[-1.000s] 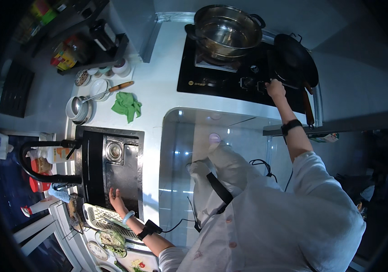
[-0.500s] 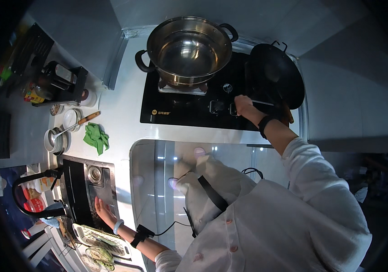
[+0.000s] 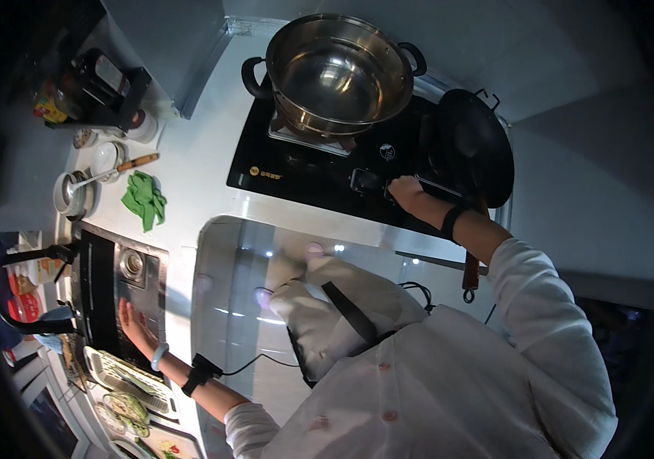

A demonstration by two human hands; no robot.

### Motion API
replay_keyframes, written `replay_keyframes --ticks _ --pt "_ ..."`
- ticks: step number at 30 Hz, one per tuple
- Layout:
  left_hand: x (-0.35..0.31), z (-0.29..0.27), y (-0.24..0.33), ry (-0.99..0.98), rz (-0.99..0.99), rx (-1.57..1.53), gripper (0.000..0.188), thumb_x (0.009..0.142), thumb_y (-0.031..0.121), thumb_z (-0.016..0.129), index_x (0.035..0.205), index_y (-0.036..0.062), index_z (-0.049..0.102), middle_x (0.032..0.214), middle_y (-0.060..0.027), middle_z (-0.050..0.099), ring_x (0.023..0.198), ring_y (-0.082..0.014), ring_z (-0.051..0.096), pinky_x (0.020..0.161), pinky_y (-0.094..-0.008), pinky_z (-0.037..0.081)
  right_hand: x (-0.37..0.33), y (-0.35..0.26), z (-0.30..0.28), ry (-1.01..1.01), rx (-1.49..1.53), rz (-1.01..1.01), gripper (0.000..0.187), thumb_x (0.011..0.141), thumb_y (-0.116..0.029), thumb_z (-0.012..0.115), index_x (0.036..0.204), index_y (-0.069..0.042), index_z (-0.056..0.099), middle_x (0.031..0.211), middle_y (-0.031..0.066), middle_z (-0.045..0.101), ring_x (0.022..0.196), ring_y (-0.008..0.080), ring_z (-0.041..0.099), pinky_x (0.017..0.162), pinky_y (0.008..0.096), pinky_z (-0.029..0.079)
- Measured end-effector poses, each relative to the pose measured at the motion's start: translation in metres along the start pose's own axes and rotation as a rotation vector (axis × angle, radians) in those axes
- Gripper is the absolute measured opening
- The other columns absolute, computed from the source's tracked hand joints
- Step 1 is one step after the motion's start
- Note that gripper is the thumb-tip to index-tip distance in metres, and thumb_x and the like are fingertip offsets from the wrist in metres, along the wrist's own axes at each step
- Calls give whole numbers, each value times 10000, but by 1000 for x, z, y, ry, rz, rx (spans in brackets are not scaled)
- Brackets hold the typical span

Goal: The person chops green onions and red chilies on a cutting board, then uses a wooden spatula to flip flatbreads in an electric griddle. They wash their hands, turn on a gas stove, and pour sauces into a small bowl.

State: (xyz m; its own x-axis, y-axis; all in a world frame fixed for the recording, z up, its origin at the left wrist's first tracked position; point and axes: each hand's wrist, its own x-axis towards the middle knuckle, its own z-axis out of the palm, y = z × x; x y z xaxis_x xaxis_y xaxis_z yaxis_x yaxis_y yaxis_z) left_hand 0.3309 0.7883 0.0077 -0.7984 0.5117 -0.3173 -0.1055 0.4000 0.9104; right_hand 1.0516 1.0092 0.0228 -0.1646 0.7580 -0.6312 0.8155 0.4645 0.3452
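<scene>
White counter (image 3: 189, 180): an L, with one leg run along the wall and the other along the left side. Black cooktop (image 3: 304, 170) set into the wall leg, its front edge kept close to the counter's front edge. Dark sink (image 3: 152, 297) let into the left leg, a round drain seen near its far right corner. Wide steel pot (image 3: 335, 84), two black handles, stood over the left burner toward the cooktop's back edge. Black wok (image 3: 474, 145) placed at the cooktop's right end; a brown handle (image 3: 471, 269) is reached out past the front edge beside it. Black faucet (image 3: 2, 287) arched at the sink's left edge. Pale slotted basket (image 3: 168, 399) placed by the sink's near edge. Ladle (image 3: 133, 163), wooden-handled, laid over stacked bowls (image 3: 73, 203) beyond the sink's far edge. Green cloth (image 3: 144, 200) crumpled to the right of these.

Left hand (image 3: 136, 329): held over the sink, fingers extended and slightly parted, nearer the basket than the drain. Pale bracelet (image 3: 159, 356) and black strap (image 3: 200, 375) worn at that wrist. Right hand (image 3: 406, 190): held at the cooktop's front edge, fingers curled in; tips hidden, so whether anything is gripped cannot be told. Right knob (image 3: 388, 193) partly covered, seen just left of the knuckles, well apart from the left hand. Left knob (image 3: 368, 181) exposed just beyond it, farther left.
</scene>
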Motion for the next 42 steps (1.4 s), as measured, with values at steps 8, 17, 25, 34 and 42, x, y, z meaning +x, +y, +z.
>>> replay_keyframes --ticks 8,17,25,34,42 --pt "-3 -1 -11 27 3 56 388 975 258 610 1341 135 582 1353 -15 566 1247 -167 495 1053 -356 341 2 -6 -1 -8 -43 15 150 873 -100 636 961 -95 756 1033 101 727 961 281 711 777 396 587" --pt "8 -15 -19 33 14 163 416 971 294 624 1361 158 576 1371 -13 565 1267 -156 498 1079 -346 320 6 -14 -9 -8 -97 44 167 869 -52 608 945 -77 754 1016 144 721 970 307 706 802 397 585" --pt "30 -32 -18 -21 126 151 409 998 220 593 1365 44 552 1410 -88 540 1291 -185 498 1100 -309 356 17 -15 -1 -80 -154 72 166 875 -44 620 993 -69 735 1062 124 718 985 303 704 796 405 579" --pt "12 -33 -1 2 16 177 410 990 285 608 1368 131 576 1396 -43 551 1310 -179 476 1113 -335 326 19 -15 7 -2 -158 67 131 871 -63 635 930 -62 752 1003 120 732 955 297 715 777 391 585" --pt "12 -37 1 -10 30 151 402 993 288 601 1368 145 579 1400 0 555 1318 -157 470 1126 -327 301 20 -17 9 -24 -175 72 152 871 -49 633 956 -81 755 1013 114 731 959 299 714 777 392 585"
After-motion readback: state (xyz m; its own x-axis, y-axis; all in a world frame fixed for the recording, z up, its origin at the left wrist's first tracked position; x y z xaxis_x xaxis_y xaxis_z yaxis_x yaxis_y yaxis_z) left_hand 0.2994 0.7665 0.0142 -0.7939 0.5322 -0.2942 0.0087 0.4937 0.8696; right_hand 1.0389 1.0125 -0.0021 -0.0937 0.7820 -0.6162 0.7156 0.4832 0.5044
